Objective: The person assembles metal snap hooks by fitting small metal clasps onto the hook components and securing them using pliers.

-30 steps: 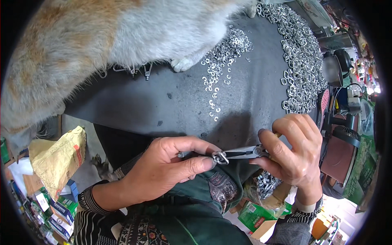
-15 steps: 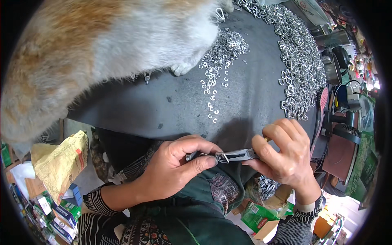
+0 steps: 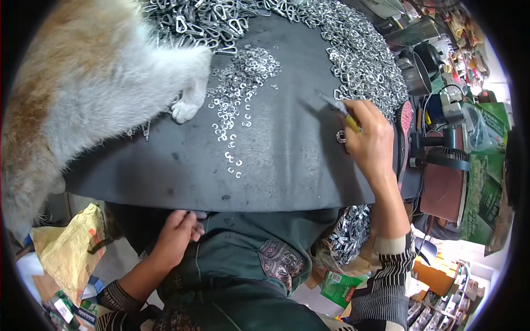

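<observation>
My right hand (image 3: 372, 140) is over the table's right side, closed round pliers (image 3: 334, 101) whose jaws point to the far left; part of a yellow handle shows. Beside its fingers is a small metal ring (image 3: 340, 136); whether it is pinched or lies on the table I cannot tell. Just beyond stretches a long heap of silvery metal rings (image 3: 370, 60). My left hand (image 3: 176, 237) is low at the table's near edge, fingers curled. A greyish bit shows by its fingertips, too small to name. Small open C-shaped rings (image 3: 226, 124) trail across the dark table (image 3: 281, 171).
An orange-and-white cat (image 3: 110, 94) covers the table's left side, one paw near the C-rings. Metal snap hooks (image 3: 204, 22) are heaped behind it. A pink brush (image 3: 406, 118) and a small fan (image 3: 447, 151) stand at right. Metal pieces (image 3: 350, 234) fill a bag below the edge.
My hands have parted. The right has gone up and away with the pliers toward the ring heap; the left has drawn back to the left. The view has shifted, showing more of the hooks.
</observation>
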Action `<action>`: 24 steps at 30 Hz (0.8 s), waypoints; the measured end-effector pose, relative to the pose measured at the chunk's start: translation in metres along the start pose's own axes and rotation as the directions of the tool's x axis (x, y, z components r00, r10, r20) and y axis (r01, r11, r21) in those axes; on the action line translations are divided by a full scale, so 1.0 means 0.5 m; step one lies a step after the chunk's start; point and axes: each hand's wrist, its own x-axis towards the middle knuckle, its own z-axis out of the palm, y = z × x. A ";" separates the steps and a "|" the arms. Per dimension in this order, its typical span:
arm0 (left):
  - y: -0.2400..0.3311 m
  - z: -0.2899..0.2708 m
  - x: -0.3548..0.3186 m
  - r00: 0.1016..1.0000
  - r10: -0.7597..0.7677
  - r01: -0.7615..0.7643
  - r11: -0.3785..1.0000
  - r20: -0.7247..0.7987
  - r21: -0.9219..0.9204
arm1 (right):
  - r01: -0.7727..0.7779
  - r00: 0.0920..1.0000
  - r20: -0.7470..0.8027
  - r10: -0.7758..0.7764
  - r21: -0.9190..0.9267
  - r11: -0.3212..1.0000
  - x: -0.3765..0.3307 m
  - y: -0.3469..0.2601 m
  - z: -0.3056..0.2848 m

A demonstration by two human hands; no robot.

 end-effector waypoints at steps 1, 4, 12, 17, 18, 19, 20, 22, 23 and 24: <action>-0.014 -0.016 0.014 0.996 0.091 -0.092 0.995 0.008 0.050 | 0.016 1.000 -0.012 -0.017 -0.021 1.000 0.011 0.013 0.015; 0.019 0.012 -0.013 0.990 0.089 -0.109 0.976 0.112 0.189 | 0.020 1.000 -0.019 -0.022 -0.088 0.996 0.022 0.030 0.036; 0.101 0.123 -0.089 0.881 0.236 -0.418 0.794 0.411 0.441 | 0.226 0.973 -0.020 -0.231 -0.134 0.965 0.013 0.023 0.041; 0.127 0.166 -0.076 0.747 0.494 -0.647 0.694 0.445 0.316 | 0.205 0.978 -0.022 -0.209 -0.123 0.971 0.006 0.018 0.042; 0.127 0.169 -0.071 0.728 0.536 -0.674 0.677 0.428 0.297 | 0.191 0.980 -0.034 -0.196 -0.113 0.975 0.003 0.020 0.045; 0.128 0.171 -0.066 0.706 0.577 -0.699 0.659 0.410 0.278 | 0.176 0.982 -0.046 -0.181 -0.102 0.979 0.000 0.022 0.044; 0.134 0.170 -0.067 0.716 0.561 -0.687 0.672 0.415 0.277 | 0.161 0.986 -0.038 -0.165 -0.101 0.982 -0.001 0.021 0.040; 0.138 0.167 -0.071 0.728 0.569 -0.675 0.691 0.382 0.259 | 0.114 0.993 -0.022 -0.115 -0.033 0.993 -0.009 0.002 0.029; 0.141 0.166 -0.074 0.739 0.575 -0.664 0.709 0.351 0.238 | 0.065 0.998 -0.001 -0.065 0.031 0.997 -0.017 -0.013 0.015; 0.149 0.160 -0.085 0.799 0.497 -0.583 0.778 0.339 0.233 | 0.014 0.999 0.030 -0.019 0.148 0.989 -0.024 -0.047 -0.006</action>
